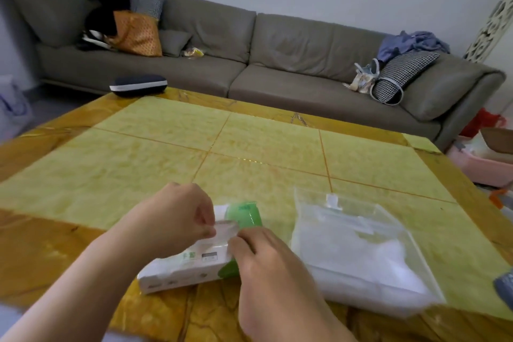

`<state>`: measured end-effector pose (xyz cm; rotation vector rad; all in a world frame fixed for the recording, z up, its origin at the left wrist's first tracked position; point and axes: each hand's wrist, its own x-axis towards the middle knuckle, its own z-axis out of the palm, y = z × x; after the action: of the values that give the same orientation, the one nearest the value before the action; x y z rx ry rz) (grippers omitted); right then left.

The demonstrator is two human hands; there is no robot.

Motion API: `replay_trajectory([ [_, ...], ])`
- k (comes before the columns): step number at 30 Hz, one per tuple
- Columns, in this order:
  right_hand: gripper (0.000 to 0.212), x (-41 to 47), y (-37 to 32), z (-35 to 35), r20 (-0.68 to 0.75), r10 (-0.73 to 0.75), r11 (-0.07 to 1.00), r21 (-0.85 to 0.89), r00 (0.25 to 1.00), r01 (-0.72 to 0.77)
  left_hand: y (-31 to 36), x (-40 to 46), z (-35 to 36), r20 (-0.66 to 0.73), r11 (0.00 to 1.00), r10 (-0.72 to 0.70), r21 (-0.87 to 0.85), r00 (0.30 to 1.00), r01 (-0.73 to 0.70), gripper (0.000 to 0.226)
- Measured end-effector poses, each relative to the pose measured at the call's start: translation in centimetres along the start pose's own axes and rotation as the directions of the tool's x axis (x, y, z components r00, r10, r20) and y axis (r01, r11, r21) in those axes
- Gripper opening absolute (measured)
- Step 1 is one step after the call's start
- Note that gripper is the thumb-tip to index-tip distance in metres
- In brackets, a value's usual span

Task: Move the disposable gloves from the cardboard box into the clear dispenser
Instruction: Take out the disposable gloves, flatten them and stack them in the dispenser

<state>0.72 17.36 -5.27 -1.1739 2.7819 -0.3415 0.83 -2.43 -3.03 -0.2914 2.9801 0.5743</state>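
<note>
A white and green cardboard glove box point(191, 264) lies flat near the table's front edge. My left hand point(177, 219) is over its top and pinches a thin clear sheet, a glove or flap point(226, 230), at the box's opening. My right hand point(266, 266) comes from the lower right and its fingertips pinch the same sheet from the other side. To the right of the box lies the clear dispenser point(358, 253), a flat transparent case with a white hanging tab at its far edge and whitish film inside. Which kind of sheet the fingers hold is blurred.
The yellow-green and amber marble table point(249, 147) stretches ahead. A dark oval case point(138, 85) sits at its far left corner. A grey object point(505, 284) pokes in at the right edge. A grey sofa point(277, 69) with cushions and clothes stands behind.
</note>
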Motion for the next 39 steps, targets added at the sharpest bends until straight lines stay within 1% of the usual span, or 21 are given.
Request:
replay_trajectory([
  [6, 0.06, 0.3, 0.2, 0.9, -0.02, -0.005, 0.999, -0.032, 1.0, 0.004, -0.4, 0.5, 0.3, -0.042, 0.999, -0.034, 0.0, 0.999, 0.034, 0.018],
  [9, 0.055, 0.2, 0.5, 0.8, -0.034, -0.019, 1.0, -0.015, 0.999, 0.018, -0.3, 0.6, -0.3, -0.051, 0.994, -0.051, -0.097, 0.997, 0.046, 0.017],
  [11, 0.056, 0.2, 0.5, 0.8, -0.024, -0.026, 1.0, 0.0, 0.999, 0.026, -0.3, 0.5, -0.9, -0.075, 0.967, -0.066, -0.252, 0.995, 0.045, 0.016],
  [13, 0.058, 0.5, 0.6, 0.8, 0.009, -0.022, 1.0, 0.011, 1.0, 0.022, 0.0, 0.4, -1.5, -0.087, 0.85, -0.067, -0.526, 0.994, 0.011, 0.016],
  [16, 0.057, 0.5, 0.7, 0.8, 0.006, -0.012, 0.999, 0.031, 1.0, 0.012, 1.3, -0.4, -2.1, -0.092, 0.489, -0.085, -0.871, 0.992, -0.038, 0.02],
  [17, 0.057, 0.5, 0.7, 0.8, -0.015, 0.015, 0.998, 0.059, 1.0, -0.014, 1.7, -0.6, -2.2, -0.09, 0.38, -0.094, -0.924, 0.991, -0.047, 0.022],
  [19, 0.049, 0.3, 0.7, 0.5, -0.123, 0.134, 0.978, 0.178, 0.983, -0.111, 2.6, -0.8, -2.1, -0.082, 0.231, -0.109, -0.971, 0.991, -0.056, 0.025],
  [21, 0.036, 0.1, 1.2, -0.2, -0.314, 0.277, 0.922, 0.354, 0.908, -0.158, 3.1, -0.7, -1.8, -0.064, 0.126, -0.122, -0.991, 0.99, -0.049, 0.026],
  [22, 0.031, 0.0, 1.7, -0.7, -0.401, 0.342, 0.875, 0.466, 0.85, -0.132, 3.4, -0.6, -1.7, -0.055, 0.084, -0.123, -0.995, 0.991, -0.045, 0.026],
  [24, 0.022, -0.4, 2.8, -2.2, -0.434, 0.448, 0.699, 0.715, 0.782, -0.004, 3.9, -0.5, -1.3, -0.031, -0.007, -0.105, -0.999, 0.994, -0.032, 0.026],
  [26, 0.042, -0.8, 4.0, -3.9, -0.281, 0.43, 0.429, 0.9, 0.858, 0.08, 4.5, -0.6, -0.7, 0.006, -0.075, -0.066, -0.997, 0.998, 0.001, 0.026],
  [27, 0.056, -0.8, 4.5, -4.6, -0.197, 0.403, 0.32, 0.945, 0.894, 0.065, 4.8, -0.7, -0.4, 0.025, -0.088, -0.034, -0.996, 0.999, 0.022, 0.028],
  [28, 0.062, -0.9, 4.9, -5.0, -0.131, 0.391, 0.263, 0.965, 0.911, 0.026, 5.2, -0.8, 0.1, 0.043, -0.086, 0.003, -0.995, 0.999, 0.043, 0.031],
  [29, 0.058, -0.8, 5.2, -5.3, -0.098, 0.387, 0.249, 0.968, 0.917, -0.002, 5.5, -0.8, 0.4, 0.06, -0.076, 0.032, -0.995, 0.998, 0.062, 0.033],
  [31, 0.03, -0.7, 5.4, -5.6, -0.096, 0.45, 0.279, 0.96, 0.888, -0.037, 6.4, -0.8, 1.0, 0.099, -0.07, 0.069, -0.992, 0.993, 0.104, 0.034],
  [33, 0.027, -0.8, 5.6, -5.3, -0.127, 0.516, 0.332, 0.941, 0.847, -0.062, 7.0, -0.9, 1.2, 0.122, -0.061, 0.115, -0.99, 0.986, 0.13, 0.046],
  [34, 0.028, -0.8, 5.7, -5.2, -0.138, 0.523, 0.347, 0.936, 0.841, -0.062, 7.2, -1.0, 1.2, 0.115, -0.005, 0.14, -0.993, 0.983, 0.117, 0.053],
  [35, 0.028, -0.9, 5.7, -5.2, -0.143, 0.52, 0.345, 0.937, 0.842, -0.054, 7.5, -1.2, 1.3, 0.094, 0.09, 0.144, -0.993, 0.985, 0.081, 0.055],
  [37, 0.03, -1.1, 5.8, -5.3, -0.144, 0.51, 0.358, 0.932, 0.848, -0.057, 7.9, -1.4, 1.6, 0.012, 0.285, 0.09, -0.958, 0.996, -0.015, 0.04],
  [38, 0.031, -1.1, 5.8, -5.3, -0.146, 0.507, 0.368, 0.928, 0.849, -0.06, 8.0, -1.4, 1.9, -0.032, 0.338, 0.044, -0.94, 0.998, -0.045, 0.03],
  [39, 0.031, -1.2, 6.0, -5.3, -0.148, 0.505, 0.36, 0.931, 0.85, -0.052, 8.2, -1.3, 2.1, -0.065, 0.345, -0.004, -0.937, 0.998, -0.059, 0.022],
])
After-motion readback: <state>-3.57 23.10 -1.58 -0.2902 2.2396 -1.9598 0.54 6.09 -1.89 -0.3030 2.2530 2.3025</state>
